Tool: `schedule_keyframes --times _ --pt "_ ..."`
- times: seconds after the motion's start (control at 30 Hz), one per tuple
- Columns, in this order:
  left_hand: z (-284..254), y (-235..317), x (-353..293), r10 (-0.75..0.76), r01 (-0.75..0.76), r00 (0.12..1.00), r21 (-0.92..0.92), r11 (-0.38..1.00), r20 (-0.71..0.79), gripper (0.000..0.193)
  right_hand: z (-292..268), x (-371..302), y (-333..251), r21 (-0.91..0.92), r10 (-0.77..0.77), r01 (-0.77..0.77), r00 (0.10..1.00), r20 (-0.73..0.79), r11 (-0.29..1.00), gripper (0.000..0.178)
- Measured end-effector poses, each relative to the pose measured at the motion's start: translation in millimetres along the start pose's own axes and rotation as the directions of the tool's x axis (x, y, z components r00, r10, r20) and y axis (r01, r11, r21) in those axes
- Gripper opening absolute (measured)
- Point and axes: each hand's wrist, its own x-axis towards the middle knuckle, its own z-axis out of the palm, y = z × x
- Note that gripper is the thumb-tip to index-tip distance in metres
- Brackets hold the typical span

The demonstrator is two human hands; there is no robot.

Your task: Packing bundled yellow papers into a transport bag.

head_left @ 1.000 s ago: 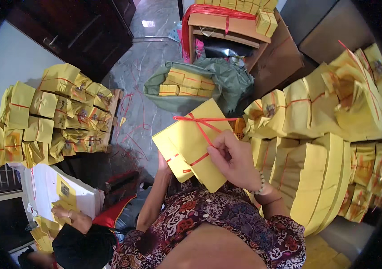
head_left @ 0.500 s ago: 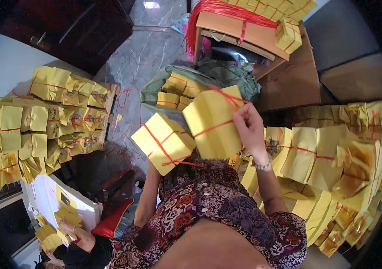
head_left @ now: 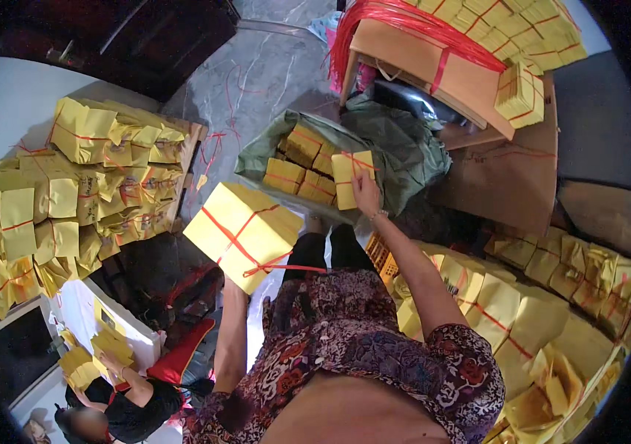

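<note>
Low in front of my body, my left hand (head_left: 233, 287) supports a thick yellow paper bundle (head_left: 245, 226) tied crosswise with red string. Its fingers are hidden beneath the bundle, and a loose string end trails to the right. My right hand (head_left: 365, 191) is reached forward over the right side of an open green sack (head_left: 250, 159), closed on another yellow paper bundle (head_left: 343, 177) by its red-string end. Inside the sack sit several tied yellow bundles (head_left: 284, 174), just left of the one in my right hand.
Piles of yellow bundles stand at left (head_left: 101, 192) and right (head_left: 500, 311). A wooden cabinet (head_left: 404, 55) at the far right carries red string (head_left: 419, 18) and more bundles (head_left: 520, 95). String scraps lie on the grey floor (head_left: 230, 81). Another person (head_left: 134, 407) handles yellow paper at lower left.
My right hand has moved forward with its bundle, away from my body and over the sack. The left hand's bundle has shifted slightly left. The view has also shifted.
</note>
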Motion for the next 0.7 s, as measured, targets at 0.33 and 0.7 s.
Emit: schedule_keyframes --times 0.33,0.7 --pt "47.6 -28.8 58.5 0.036 -0.026 0.98 0.053 0.998 -0.198 0.061 7.3 -10.2 59.1 0.036 0.108 -0.116 0.98 0.168 0.993 0.02" --pt "115.0 -23.7 83.7 -0.098 0.096 0.954 0.022 0.995 0.284 0.067 -141.9 -38.0 -201.3 0.289 -0.224 0.142 0.935 0.274 0.947 0.078"
